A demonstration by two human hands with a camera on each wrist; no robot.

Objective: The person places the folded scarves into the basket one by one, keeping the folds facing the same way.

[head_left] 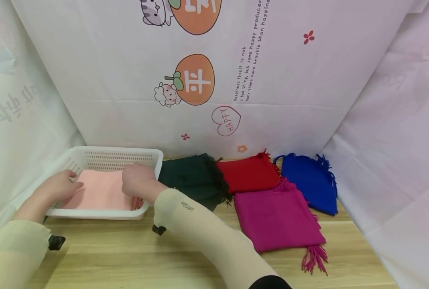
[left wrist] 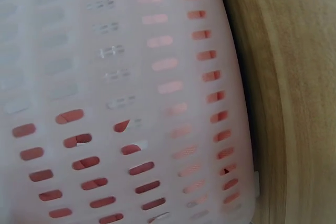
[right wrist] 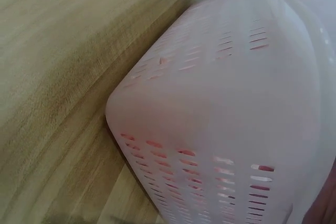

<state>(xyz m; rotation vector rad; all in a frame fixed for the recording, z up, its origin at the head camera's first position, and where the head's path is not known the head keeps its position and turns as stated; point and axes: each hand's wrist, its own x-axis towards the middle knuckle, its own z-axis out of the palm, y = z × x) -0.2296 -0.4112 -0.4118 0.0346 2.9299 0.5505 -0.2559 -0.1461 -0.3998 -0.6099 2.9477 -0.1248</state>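
A folded pink scarf (head_left: 100, 188) lies in a white plastic basket (head_left: 98, 214) at the left of the table. My left hand (head_left: 57, 186) is over the scarf's left edge, thumb and a finger spread apart. At its right edge is my right hand (head_left: 140, 180), knuckles up and fingers bent down; the fingertips are hidden, so any grip on the cloth does not show. Both wrist views show the basket's outer walls (left wrist: 126, 66) (right wrist: 210, 103), with pink cloth behind the slots. Neither hand's fingers can be made out there.
Right of the basket lie folded, fringed scarves: dark green (head_left: 189, 176), red (head_left: 250, 174), blue (head_left: 308, 182) and magenta (head_left: 275, 218). The green one touches the basket's side. White printed sheets (head_left: 290, 80) wall the wooden table (head_left: 127, 257) at the back and sides.
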